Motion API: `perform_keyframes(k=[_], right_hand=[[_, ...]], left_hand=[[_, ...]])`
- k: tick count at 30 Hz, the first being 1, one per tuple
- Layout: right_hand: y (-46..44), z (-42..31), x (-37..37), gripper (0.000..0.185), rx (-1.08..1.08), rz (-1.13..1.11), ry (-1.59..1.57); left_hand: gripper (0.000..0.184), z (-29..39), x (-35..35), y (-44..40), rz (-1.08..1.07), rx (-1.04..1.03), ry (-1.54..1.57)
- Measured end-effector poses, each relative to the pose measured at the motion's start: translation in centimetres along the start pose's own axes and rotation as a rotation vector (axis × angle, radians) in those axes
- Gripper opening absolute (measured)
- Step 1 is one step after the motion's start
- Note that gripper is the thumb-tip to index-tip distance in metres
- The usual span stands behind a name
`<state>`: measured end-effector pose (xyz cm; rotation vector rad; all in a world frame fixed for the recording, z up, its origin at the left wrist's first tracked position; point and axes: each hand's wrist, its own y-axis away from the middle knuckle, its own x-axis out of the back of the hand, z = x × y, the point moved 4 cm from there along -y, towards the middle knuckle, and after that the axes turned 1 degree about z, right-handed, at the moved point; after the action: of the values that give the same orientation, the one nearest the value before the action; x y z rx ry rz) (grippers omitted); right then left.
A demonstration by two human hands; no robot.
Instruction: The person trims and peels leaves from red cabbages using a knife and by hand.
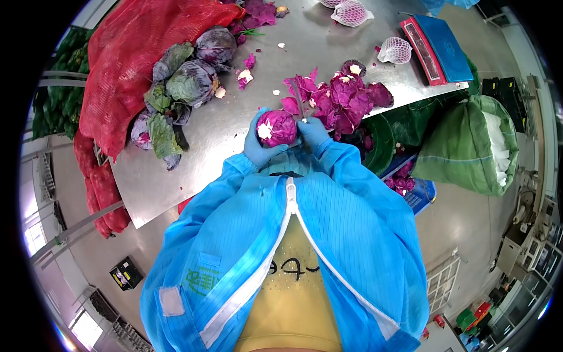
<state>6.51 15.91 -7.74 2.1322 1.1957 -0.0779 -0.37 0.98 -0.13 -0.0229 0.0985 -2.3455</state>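
The left hand cups a round purple cabbage, pale-patched at left; the right hand grips a far-pointing knife.

Cupped left hand, curled right hand near it

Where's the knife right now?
In the head view, the knife is in the right hand, pointing forward, just right of the purple cabbage that the left hand holds.

Mesh sack left on table; leaf pile right of held cabbage.
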Motion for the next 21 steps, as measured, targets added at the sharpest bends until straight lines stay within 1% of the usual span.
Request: perform_keyframes(k=[1, 3, 4, 5, 6, 7, 8, 9, 10, 11, 12, 14, 15, 16, 17, 21], right_hand=[[-0.1, 0.2, 0.0, 0.018, 0.002, 0.002, -0.002], [0.0, 0.1, 0.3, 0.018, 0.088, 0.060, 0.153], [-0.2, 0.0, 0.6, 0.014, 0.127, 0.046, 0.227], [-0.2, 0.1, 0.8, 0.014, 0.126, 0.045, 0.226], [-0.2, -0.6, 1.1, 0.017, 0.205, 0.153, 0.364], [0.5, -2.0, 0.9, 0.023, 0.282, 0.264, 0.503], [1.6, -3.6, 0.4, 0.038, 0.455, 0.308, 0.607], [1.9, -3.7, 0.3, 0.038, 0.454, 0.308, 0.609], [2.0, -3.7, 0.0, 0.041, 0.472, 0.247, 0.543], [2.1, -3.7, -0.4, 0.044, 0.489, 0.185, 0.476], [2.3, -3.8, -0.6, 0.044, 0.489, 0.183, 0.477], [2.9, -4.2, -1.5, 0.046, 0.577, 0.050, 0.506], [3.0, -4.2, -1.7, 0.046, 0.574, 0.047, 0.507], [3.2, -4.2, -2.1, 0.045, 0.623, 0.016, 0.605], [3.3, -4.3, -2.4, 0.045, 0.673, -0.013, 0.705], [3.5, -5.1, -2.7, 0.044, 0.624, -0.051, 0.754]], left_hand=[[0.101, 0.0, 0.0, -0.2, -0.003, -0.001, 0.000], [0.101, -0.2, 0.0, -0.5, 0.039, 0.031, 0.055], [0.104, -1.5, 0.4, -0.7, 0.043, 0.046, -0.011], [0.104, -2.0, 0.6, -0.6, 0.044, 0.047, -0.013], [0.104, -2.3, 0.9, -0.8, 0.053, 0.045, -0.073], [0.103, -2.3, 1.0, -1.0, 0.063, 0.044, -0.132], [0.103, -2.4, 1.0, -1.1, 0.063, 0.044, -0.131], [0.103, -2.4, 1.1, -1.2, 0.076, 0.100, -0.208], [0.102, -2.5, 1.3, -1.2, 0.090, 0.158, -0.285], [0.102, -2.6, 1.5, -1.2, 0.094, 0.160, -0.286], [0.102, -2.9, 1.7, -1.3, 0.093, 0.170, -0.338], [0.101, -3.3, 1.9, -1.4, 0.094, 0.182, -0.389], [0.100, -3.3, 2.1, -1.5, 0.106, 0.183, -0.453], [0.100, -3.4, 2.3, -1.5, 0.117, 0.183, -0.516], [0.100, -3.4, 2.4, -1.5, 0.119, 0.184, -0.516], [0.099, -3.5, 2.4, -1.6, 0.114, 0.179, -0.580]])
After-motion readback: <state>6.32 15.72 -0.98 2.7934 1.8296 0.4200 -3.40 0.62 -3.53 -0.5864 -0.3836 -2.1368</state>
